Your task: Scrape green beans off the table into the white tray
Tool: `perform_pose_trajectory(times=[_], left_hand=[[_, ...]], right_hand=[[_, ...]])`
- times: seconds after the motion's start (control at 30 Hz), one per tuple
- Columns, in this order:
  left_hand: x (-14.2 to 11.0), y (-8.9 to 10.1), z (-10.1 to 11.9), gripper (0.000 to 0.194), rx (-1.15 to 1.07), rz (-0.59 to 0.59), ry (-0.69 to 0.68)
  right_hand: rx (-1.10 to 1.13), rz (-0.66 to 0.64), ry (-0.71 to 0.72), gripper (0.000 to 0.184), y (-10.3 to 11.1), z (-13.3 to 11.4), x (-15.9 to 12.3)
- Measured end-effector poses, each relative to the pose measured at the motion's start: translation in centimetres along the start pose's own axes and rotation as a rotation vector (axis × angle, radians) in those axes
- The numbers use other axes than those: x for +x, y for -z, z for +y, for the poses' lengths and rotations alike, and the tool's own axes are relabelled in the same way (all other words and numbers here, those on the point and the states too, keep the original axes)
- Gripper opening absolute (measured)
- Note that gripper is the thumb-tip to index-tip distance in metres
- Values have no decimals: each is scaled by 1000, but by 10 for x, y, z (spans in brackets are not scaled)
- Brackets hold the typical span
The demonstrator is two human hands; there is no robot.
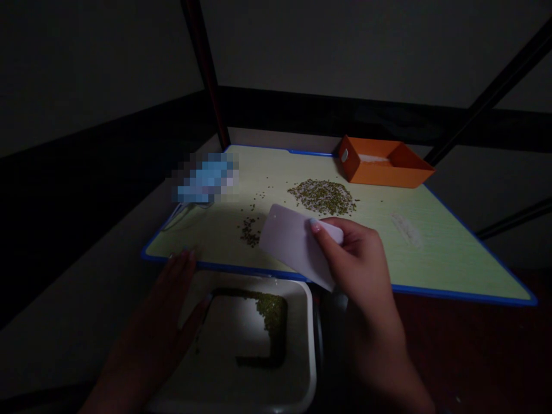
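Observation:
My right hand [366, 270] is closed on a thin white scraper card [287, 238], thumb on top. The card is tilted above the front part of the pale green board [215, 230]. Just left of its edge is a small scatter of dark grains [249, 233]. Farther back lies a larger pile of green grains mixed with paler bits [323, 196]. My left hand [159, 316] is open with fingers stretched, over the left side of a white tub [311, 345]; whether it grips the rim is too dark to see. Green grains [273, 316] lie along the tub's inside edges.
An orange open tray [383, 175] stands at the board's back right corner, with something white inside. A whitish powdery streak [407, 230] lies on the board's right side. At the left edge is a pixelated blue item [204, 179]. Dark poles rise behind.

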State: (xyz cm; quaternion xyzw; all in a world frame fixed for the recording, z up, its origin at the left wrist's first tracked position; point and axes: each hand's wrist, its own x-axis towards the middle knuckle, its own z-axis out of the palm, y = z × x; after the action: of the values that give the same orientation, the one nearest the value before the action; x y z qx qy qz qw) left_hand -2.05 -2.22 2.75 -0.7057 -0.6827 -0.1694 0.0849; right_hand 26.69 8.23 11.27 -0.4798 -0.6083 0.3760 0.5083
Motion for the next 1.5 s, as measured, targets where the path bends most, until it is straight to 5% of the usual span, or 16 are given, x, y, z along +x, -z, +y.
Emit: perform_pose_trajectory(times=[0.77, 1.5], left_hand=[[-2, -2, -1, 72, -24, -26, 26], [-3, -5, -2, 72, -27, -23, 24]], right_hand=[[21, 198, -88, 29, 5, 12, 13], [6, 93, -69, 30, 3, 12, 12]])
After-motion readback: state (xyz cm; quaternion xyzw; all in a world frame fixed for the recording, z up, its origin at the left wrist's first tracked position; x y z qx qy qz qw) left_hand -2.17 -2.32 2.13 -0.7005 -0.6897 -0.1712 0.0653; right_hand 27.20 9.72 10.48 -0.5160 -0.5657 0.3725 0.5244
